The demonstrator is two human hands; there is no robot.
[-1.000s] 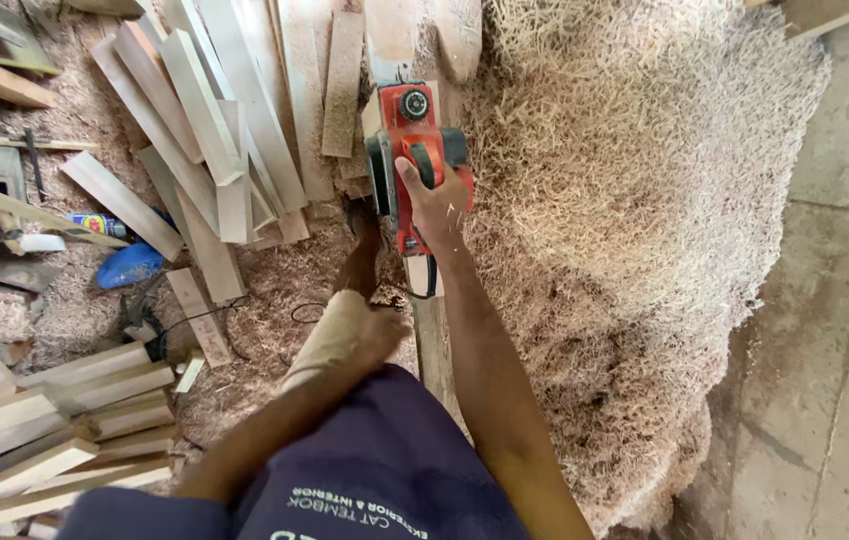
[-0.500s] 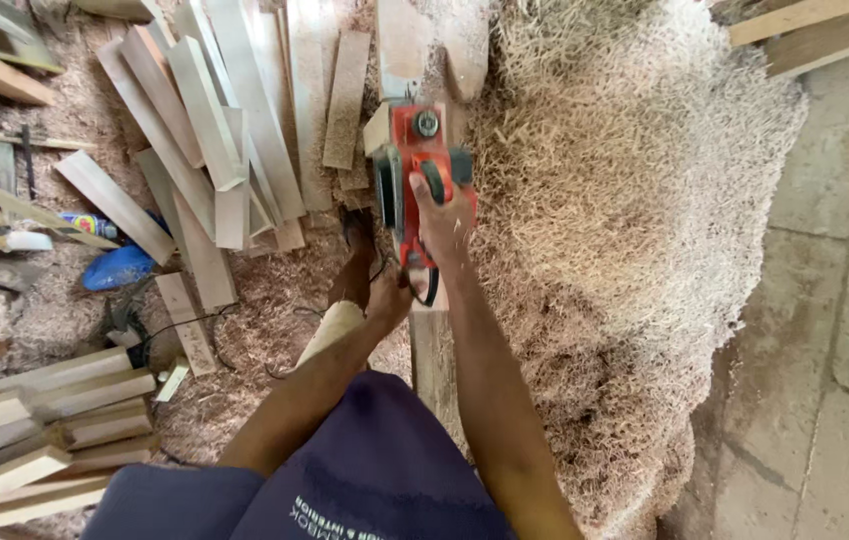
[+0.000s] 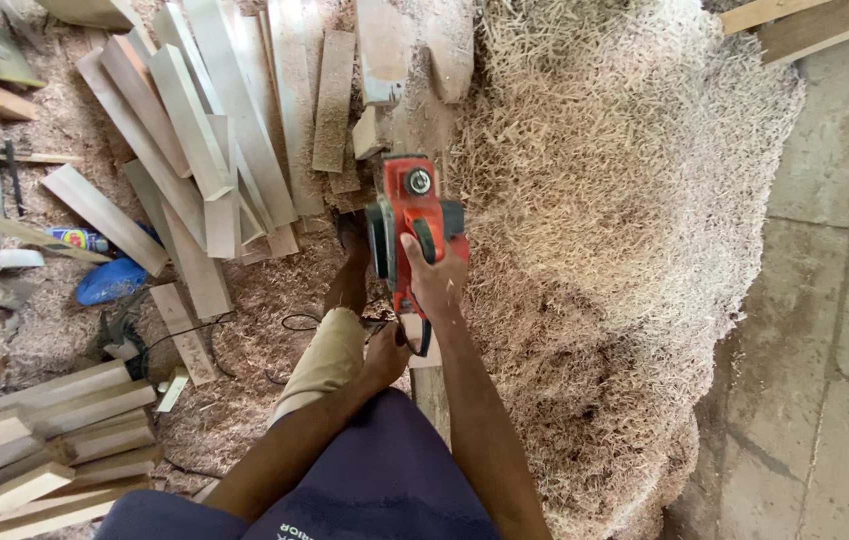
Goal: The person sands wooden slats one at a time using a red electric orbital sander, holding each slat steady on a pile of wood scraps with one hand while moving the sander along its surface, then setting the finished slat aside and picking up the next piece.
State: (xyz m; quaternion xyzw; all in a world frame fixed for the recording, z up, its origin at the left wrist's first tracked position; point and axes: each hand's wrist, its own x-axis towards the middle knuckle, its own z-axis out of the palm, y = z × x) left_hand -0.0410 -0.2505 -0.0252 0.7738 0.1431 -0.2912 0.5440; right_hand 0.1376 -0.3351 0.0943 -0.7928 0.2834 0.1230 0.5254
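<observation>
My right hand (image 3: 434, 276) grips the top handle of a red electric planer (image 3: 409, 199). The planer sits on a narrow wooden plank (image 3: 432, 396) that runs away from me, mostly hidden under the tool and my arm. My left hand (image 3: 388, 353) is low beside the plank's left edge, against my bent knee in tan trousers (image 3: 326, 361). Its fingers are hidden, so I cannot tell whether it grips anything. A black cord (image 3: 297, 322) loops on the ground by that knee.
A deep heap of wood shavings (image 3: 605, 250) fills the ground right of the planer. Several planed boards (image 3: 215, 150) lie fanned at upper left, and a stack of battens (image 3: 35, 440) lies at lower left. A blue object (image 3: 111, 281) lies among scraps. Concrete floor (image 3: 845, 300) runs along the right.
The planer and my right hand have come back along the plank towards me. My left hand has dropped lower beside my knee.
</observation>
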